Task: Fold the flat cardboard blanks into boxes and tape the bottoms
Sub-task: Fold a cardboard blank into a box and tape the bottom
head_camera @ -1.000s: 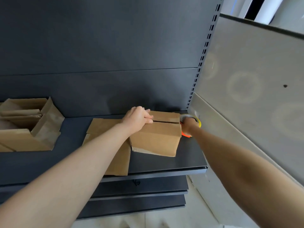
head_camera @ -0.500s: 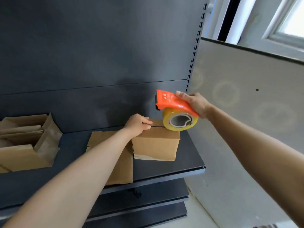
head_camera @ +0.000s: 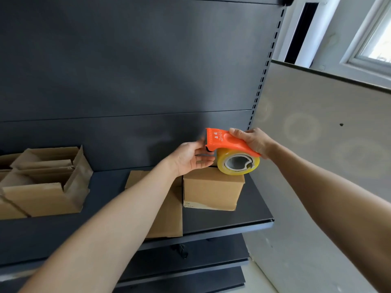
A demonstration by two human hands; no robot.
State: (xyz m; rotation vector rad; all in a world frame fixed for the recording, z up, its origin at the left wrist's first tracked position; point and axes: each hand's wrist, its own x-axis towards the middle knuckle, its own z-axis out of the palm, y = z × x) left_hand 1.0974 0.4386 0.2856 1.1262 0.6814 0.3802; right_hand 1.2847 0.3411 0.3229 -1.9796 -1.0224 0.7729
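Observation:
A small folded cardboard box stands on the dark shelf, partly over a flat cardboard blank. My right hand grips the orange tape dispenser with its yellowish tape roll, held just above the box's top right corner. My left hand is lifted off the box, palm toward the dispenser, fingers loosely bent and reaching its front cutter end; whether it pinches the tape end cannot be made out.
Several folded boxes with raised flaps sit at the shelf's left. A dark back panel rises behind. A slotted upright and a grey side wall close off the right. Lower shelves lie beneath.
My left hand has let go of the box top and risen to the dispenser's front end. My right hand lifted the dispenser from the shelf and holds it over the box.

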